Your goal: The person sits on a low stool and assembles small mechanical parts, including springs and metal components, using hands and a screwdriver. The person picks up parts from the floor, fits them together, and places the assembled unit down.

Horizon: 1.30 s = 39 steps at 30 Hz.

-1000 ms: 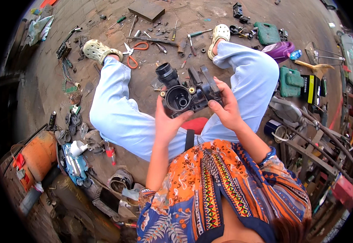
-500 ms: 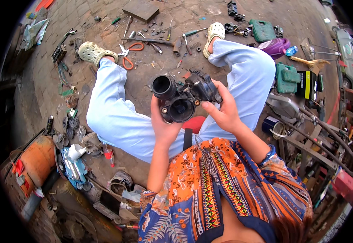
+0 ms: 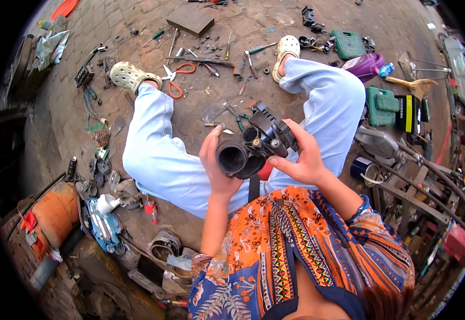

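Above my lap, both hands hold a black plastic housing (image 3: 267, 128) with round pipe openings and small brass-coloured inserts. My left hand (image 3: 219, 168) is closed round the side of its wide pipe, whose round mouth faces up toward me. On the other side, my right hand (image 3: 305, 159) grips the ribbed, boxy end, thumb on the near face and fingers behind. Part of a red thing (image 3: 265, 172) shows below the housing. Just beyond it on the ground lie a clear plastic piece (image 3: 212, 112) and a small green-handled tool (image 3: 239, 122).
Past my feet lie orange-handled scissors (image 3: 175, 80), a hammer (image 3: 237, 68), screwdrivers and a flat block (image 3: 191, 20). To the right are green cases (image 3: 348, 44), a purple jug (image 3: 366, 67) and a metal frame (image 3: 408, 197). An orange tank (image 3: 56, 210) stands at left among scrap parts.
The housing has been turned in my hands, its wide pipe swinging down and nearer to me. My left fingers now stand higher along its side. The view has shifted slightly.
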### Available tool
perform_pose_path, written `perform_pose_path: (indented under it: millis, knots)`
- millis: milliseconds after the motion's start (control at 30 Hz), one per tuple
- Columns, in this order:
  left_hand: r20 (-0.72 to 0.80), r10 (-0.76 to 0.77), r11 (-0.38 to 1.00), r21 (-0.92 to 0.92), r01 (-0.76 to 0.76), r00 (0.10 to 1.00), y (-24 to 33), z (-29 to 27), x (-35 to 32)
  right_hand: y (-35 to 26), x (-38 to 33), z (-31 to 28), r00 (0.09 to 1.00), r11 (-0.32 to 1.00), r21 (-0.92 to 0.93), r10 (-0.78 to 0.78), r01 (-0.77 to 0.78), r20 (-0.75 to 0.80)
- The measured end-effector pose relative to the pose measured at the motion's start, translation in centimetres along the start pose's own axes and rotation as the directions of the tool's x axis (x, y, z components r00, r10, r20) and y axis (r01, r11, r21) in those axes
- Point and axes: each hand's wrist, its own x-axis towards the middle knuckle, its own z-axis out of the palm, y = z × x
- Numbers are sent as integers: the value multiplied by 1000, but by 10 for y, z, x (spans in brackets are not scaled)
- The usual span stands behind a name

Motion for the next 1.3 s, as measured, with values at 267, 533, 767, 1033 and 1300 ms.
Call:
perform_pose_path:
  millis: [267, 533, 767, 1033, 1300]
  knots:
    - [23, -16, 1000, 2, 16, 1000, -4, 0, -1, 3, -1, 1, 1000, 1000, 8, -13, 12, 26]
    - [92, -327, 889, -306, 339, 941, -7, 7, -6, 1, 3, 2, 998, 996, -58, 65, -65, -7]
    - [91, -275, 940, -181, 288, 957, -4, 6, -8, 1, 3, -2, 995, 994, -38, 99, -98, 5]
    - [1, -147, 987, -58, 147, 989, -2, 5, -2, 2, 4, -9, 990, 996, -51, 82, -77, 114]
    - [-44, -85, 993, 75, 88, 995, 5, 1, 1, 11, 3, -12, 984, 999, -18, 30, -28, 176]
